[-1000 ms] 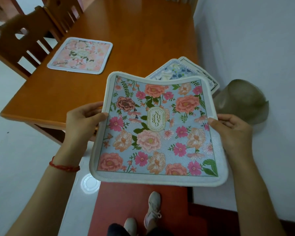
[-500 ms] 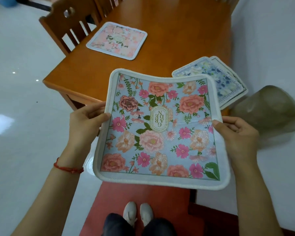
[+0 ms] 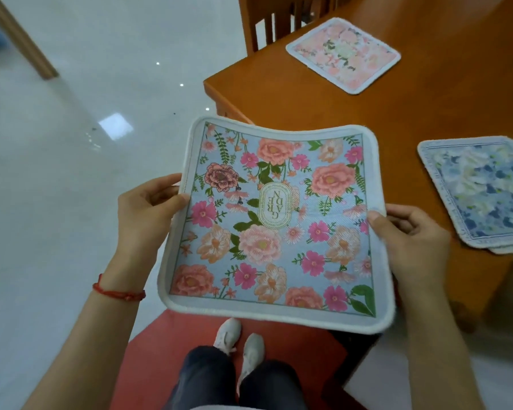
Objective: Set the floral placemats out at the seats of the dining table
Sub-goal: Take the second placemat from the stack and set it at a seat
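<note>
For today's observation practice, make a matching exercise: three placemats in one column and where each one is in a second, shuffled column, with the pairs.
1. blue-ground rose placemat
2. pale pink placemat
3. blue-and-white placemat

A. flat on the table in front of a chair
B. on top of a stack at the table's right
C. held in the air by the left hand and the right hand

Pairs: 1-C, 2-A, 3-B

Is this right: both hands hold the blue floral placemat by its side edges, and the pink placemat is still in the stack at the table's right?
Not quite. The head view shows the pink placemat laid flat by itself on the table near the chair, not stacked. The rest holds: left hand and right hand hold the blue floral placemat.
</note>
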`<state>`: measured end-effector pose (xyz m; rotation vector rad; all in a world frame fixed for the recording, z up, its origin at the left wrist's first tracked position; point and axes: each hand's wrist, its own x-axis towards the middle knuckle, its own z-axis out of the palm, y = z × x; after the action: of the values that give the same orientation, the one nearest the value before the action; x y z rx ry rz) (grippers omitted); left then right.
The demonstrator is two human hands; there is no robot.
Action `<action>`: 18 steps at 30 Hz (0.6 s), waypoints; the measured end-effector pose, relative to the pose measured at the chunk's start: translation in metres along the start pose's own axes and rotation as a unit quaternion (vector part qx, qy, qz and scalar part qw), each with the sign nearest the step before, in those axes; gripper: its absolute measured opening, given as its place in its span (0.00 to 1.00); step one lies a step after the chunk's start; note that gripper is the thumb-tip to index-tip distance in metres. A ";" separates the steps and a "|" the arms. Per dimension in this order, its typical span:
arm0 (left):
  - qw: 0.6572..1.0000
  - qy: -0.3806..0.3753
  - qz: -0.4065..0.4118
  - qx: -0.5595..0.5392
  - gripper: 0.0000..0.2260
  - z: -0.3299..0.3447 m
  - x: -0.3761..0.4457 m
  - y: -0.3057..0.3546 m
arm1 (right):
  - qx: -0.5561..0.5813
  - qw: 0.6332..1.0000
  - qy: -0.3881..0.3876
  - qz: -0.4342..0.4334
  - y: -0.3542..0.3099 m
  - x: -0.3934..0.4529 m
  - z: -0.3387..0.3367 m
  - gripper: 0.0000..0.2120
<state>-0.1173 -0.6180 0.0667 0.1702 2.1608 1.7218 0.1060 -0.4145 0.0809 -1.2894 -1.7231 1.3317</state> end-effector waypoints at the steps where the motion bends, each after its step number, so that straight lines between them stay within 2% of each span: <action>1: 1.000 0.017 -0.002 -0.002 0.13 -0.009 -0.002 -0.005 | -0.006 1.000 -0.014 -0.009 -0.001 0.000 0.009 0.05; 10: 0.990 0.136 -0.034 -0.019 0.12 -0.086 -0.002 -0.036 | -0.064 0.989 -0.116 -0.069 -0.008 -0.004 0.101 0.06; 18: 0.973 0.218 -0.065 -0.034 0.12 -0.173 0.036 -0.057 | -0.078 0.972 -0.197 -0.103 -0.035 -0.016 0.220 0.06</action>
<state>-0.2054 -0.7790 0.0360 -0.3973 2.3371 1.8884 -0.0932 -0.5093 0.0457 -0.9341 -2.2039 1.4204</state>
